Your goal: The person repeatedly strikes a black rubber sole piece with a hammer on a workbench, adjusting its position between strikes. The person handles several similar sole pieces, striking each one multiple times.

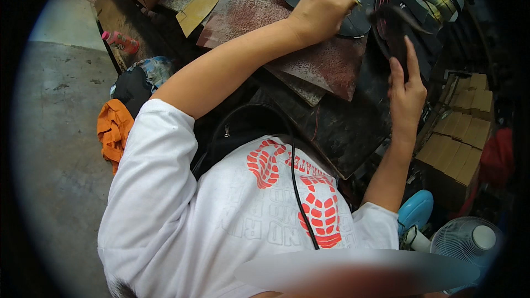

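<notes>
A black sandal sole (393, 36) is gripped at two o'clock by the right hand (406, 91), its index finger stretched up along it. Farther off, at twelve o'clock, the left hand (320, 14) is closed around a small tool, its tip touching a dark cut piece (356, 19) on the stained worktop (331, 127).

Orange cloth (113, 131) on concrete floor (55, 132), pink bottle (120, 40), cardboard boxes (461, 138), white fan (466, 240)
</notes>
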A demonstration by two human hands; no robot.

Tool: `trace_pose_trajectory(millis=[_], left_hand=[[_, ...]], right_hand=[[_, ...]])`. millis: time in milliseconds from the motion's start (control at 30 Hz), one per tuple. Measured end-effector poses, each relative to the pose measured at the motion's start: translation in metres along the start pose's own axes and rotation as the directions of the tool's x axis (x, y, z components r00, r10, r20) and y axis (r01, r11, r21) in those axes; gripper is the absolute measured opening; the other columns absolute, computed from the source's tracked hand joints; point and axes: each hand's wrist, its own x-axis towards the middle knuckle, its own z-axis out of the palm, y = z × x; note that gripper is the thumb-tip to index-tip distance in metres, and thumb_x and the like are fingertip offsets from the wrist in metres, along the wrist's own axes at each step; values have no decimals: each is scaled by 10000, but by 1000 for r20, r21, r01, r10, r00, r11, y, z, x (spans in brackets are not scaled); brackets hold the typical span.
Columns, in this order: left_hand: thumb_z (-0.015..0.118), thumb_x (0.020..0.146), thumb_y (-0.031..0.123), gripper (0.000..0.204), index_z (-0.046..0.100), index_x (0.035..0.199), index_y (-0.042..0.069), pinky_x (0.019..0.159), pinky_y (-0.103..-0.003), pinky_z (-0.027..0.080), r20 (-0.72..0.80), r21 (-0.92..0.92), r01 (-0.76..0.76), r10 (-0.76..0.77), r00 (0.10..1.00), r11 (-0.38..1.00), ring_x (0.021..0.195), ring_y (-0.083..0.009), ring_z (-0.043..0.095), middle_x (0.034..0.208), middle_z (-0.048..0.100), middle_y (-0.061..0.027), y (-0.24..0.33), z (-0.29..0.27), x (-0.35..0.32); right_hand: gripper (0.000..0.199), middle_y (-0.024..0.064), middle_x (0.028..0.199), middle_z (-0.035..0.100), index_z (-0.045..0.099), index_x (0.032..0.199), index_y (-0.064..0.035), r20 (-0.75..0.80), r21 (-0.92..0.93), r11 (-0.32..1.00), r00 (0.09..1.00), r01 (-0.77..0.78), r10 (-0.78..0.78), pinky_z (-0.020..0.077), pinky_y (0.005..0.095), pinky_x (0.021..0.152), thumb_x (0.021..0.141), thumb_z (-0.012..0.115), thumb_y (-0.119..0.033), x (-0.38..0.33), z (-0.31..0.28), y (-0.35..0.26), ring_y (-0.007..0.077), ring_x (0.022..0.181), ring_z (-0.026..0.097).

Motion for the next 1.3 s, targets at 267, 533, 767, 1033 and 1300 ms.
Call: trace_pose_trajectory(millis=[267,533,767,1033,1300], left_hand=[[685,915,113,139,695,956,-20,653,-310,598,103,-558,540,-593,799,630,703,-223,754,789,737,-142,-29,10,-3],[713,909,114,167,700,981,-37,660,-274,593,138,-509,497,-503,853,703,713,-172,751,801,745,-135,-27,8,-3],[715,866,167,178,707,958,14,721,-373,569,25,-186,221,-220,975,957,778,-311,717,818,716,-153,-17,1,2],[700,855,144,151,669,911,8,711,-413,567,-62,-53,36,-39,997,998,766,-334,706,773,698,-150,1,5,1],[661,942,92,146,661,930,-54,627,-283,573,200,-460,596,-577,792,658,678,-159,714,787,719,-131,-22,7,2]], right_hand=[[491,140,1059,755,517,1481,-323,-7,-166,982,995,95,-98,565,400,780,1003,617,-384,-14,20,14,296,949,747],[481,151,1124,745,544,1462,-318,-18,-72,997,1000,-6,5,569,393,802,993,648,-347,-15,20,31,277,994,744],[316,86,945,651,579,1248,-86,-324,162,867,855,471,-404,467,273,609,1037,563,-321,-1,-50,-61,141,712,599],[489,129,1036,763,538,1471,-258,-83,44,997,995,67,-63,552,330,706,1001,643,-342,-6,10,6,174,796,724],[504,152,1024,753,509,1482,-339,18,-143,990,1000,-7,10,556,392,761,997,620,-413,-11,18,13,310,892,749]])
